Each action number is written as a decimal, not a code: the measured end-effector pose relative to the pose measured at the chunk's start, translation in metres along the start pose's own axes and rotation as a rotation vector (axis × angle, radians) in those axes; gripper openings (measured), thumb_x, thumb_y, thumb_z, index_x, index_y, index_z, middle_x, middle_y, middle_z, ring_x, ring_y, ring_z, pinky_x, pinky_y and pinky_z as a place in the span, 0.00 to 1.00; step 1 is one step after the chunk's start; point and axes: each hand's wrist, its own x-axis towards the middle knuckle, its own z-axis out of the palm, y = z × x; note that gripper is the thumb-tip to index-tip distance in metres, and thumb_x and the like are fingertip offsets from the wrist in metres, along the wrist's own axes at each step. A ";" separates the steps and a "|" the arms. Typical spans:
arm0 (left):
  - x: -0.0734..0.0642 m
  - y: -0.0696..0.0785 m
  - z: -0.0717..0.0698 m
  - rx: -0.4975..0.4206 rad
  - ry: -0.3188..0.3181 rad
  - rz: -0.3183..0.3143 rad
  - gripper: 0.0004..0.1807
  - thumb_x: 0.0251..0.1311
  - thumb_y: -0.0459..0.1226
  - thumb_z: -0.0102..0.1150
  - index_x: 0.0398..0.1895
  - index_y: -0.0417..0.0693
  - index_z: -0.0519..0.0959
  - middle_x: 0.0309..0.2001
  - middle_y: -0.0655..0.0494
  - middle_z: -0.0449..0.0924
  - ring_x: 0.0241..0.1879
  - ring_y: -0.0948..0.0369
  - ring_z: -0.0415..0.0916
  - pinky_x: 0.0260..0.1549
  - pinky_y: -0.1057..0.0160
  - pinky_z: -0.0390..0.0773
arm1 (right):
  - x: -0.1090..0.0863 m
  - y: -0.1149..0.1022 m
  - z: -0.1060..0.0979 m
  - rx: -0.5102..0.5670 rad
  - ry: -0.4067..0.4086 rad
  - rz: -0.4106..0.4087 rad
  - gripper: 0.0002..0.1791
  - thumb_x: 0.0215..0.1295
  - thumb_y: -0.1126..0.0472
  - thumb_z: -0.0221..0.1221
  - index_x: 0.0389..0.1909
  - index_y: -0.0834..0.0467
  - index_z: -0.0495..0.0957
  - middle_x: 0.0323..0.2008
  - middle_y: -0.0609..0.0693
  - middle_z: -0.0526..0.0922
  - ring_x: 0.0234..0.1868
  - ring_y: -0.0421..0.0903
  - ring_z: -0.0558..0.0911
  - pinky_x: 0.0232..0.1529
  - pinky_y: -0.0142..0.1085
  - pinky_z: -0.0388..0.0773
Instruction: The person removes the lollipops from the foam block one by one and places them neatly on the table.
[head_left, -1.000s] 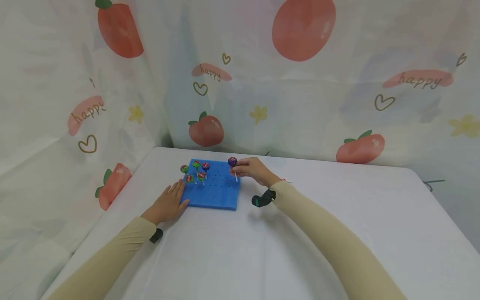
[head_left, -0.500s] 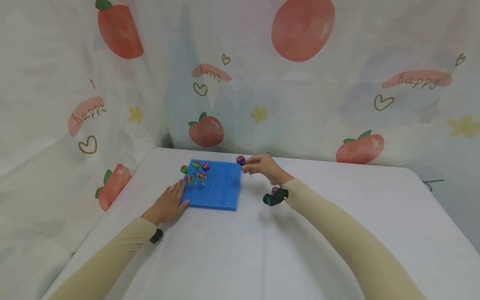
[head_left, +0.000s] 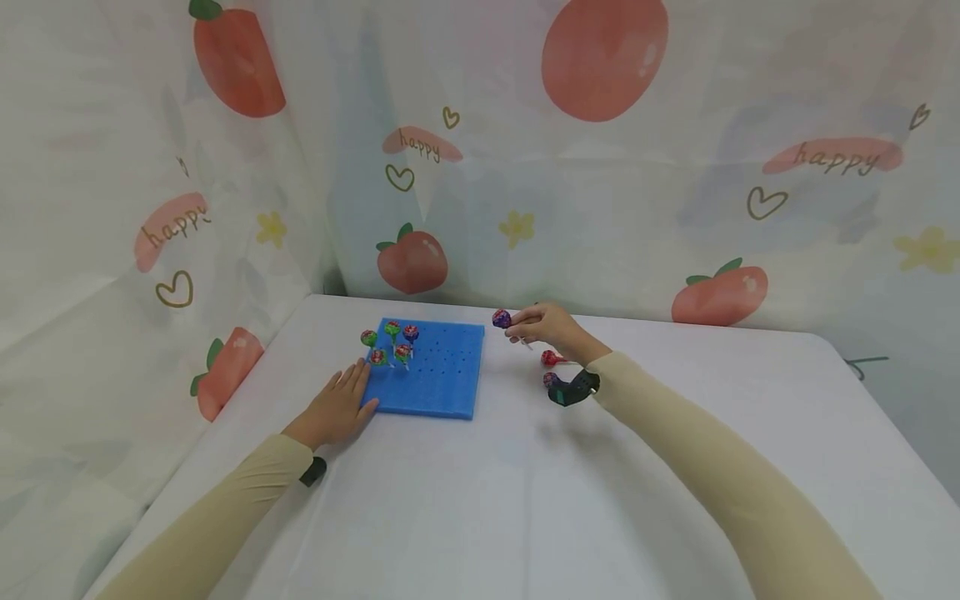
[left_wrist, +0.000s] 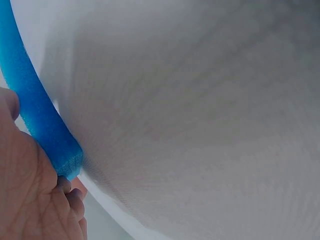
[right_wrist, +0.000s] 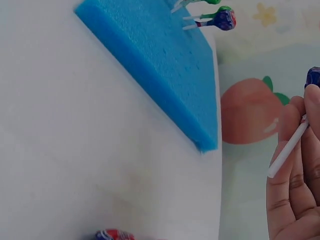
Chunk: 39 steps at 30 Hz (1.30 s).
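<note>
A purple-wrapped lollipop [head_left: 501, 318] is pinched by my right hand [head_left: 553, 325], right of the blue foam board [head_left: 427, 392]. In the right wrist view its white stick [right_wrist: 288, 150] slants down across the fingers, and the wrapped head is cut off by the frame edge. My left hand [head_left: 335, 407] lies with straight fingers along the board's left edge; the left wrist view shows the palm [left_wrist: 35, 195] against the foam's side. Several lollipops stand in the board's left part, among them a green one [head_left: 368, 338] and a purple one [head_left: 411, 333].
Beneath my right wrist, a red lollipop [head_left: 550, 358] and a purple one [head_left: 551, 379] lie on the white table [head_left: 450, 500]. Small holes dot the board's right part. A printed curtain [head_left: 600, 208] hangs behind the table's far edge.
My right hand has moved right with the purple lollipop, from over the board to beyond its right edge. Two lollipops on the table have come into view. The left hand stays put.
</note>
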 end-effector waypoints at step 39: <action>-0.002 0.002 0.000 -0.003 0.016 0.007 0.36 0.71 0.46 0.39 0.70 0.26 0.48 0.72 0.31 0.46 0.72 0.39 0.46 0.69 0.41 0.49 | -0.029 0.049 -0.089 -0.123 0.098 0.059 0.22 0.66 0.59 0.56 0.55 0.70 0.74 0.50 0.65 0.81 0.45 0.46 0.84 0.54 0.39 0.77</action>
